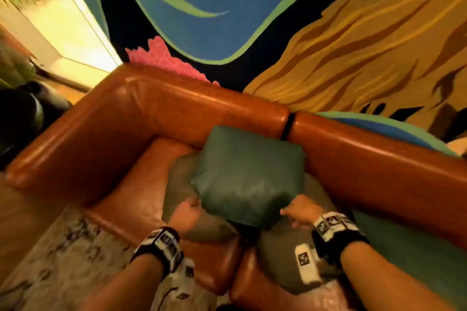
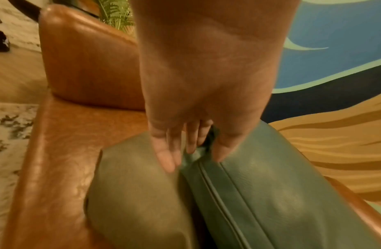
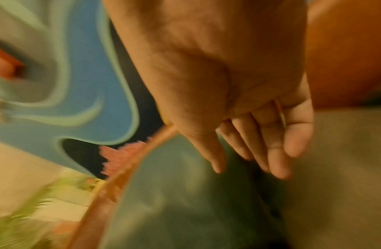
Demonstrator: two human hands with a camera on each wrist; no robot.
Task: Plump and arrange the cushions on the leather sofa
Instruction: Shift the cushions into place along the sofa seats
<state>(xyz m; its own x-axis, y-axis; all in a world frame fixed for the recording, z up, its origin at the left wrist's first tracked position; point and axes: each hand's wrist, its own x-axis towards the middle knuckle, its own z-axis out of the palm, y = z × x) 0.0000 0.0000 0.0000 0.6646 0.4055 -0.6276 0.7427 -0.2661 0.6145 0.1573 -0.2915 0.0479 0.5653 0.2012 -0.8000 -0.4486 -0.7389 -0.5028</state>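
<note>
- Left hand [image 1: 186, 212] flat, fingers straight, pressing the dark green cushion's [image 1: 249, 177] left edge; olive cushion [image 2: 140, 193] just beside.
- Right hand [image 1: 299, 209] flat too, at the right edge.
- Best to pat both sides evenly, then lean it on the sofa [image 1: 106, 131] back.
- No boxes or bins here.

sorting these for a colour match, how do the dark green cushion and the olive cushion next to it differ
Colour: the dark green cushion is a deep teal green; the olive cushion is a paler, duller grey-green.
Pose: the dark green cushion stands propped against the sofa back; the olive cushion lies lower, on the seat.
Overlap: the dark green cushion sits in front and covers part of the olive cushion.
Contact: both hands, left hand and right hand, are at the dark green cushion's lower corners.
Both look like smooth leather.
</note>
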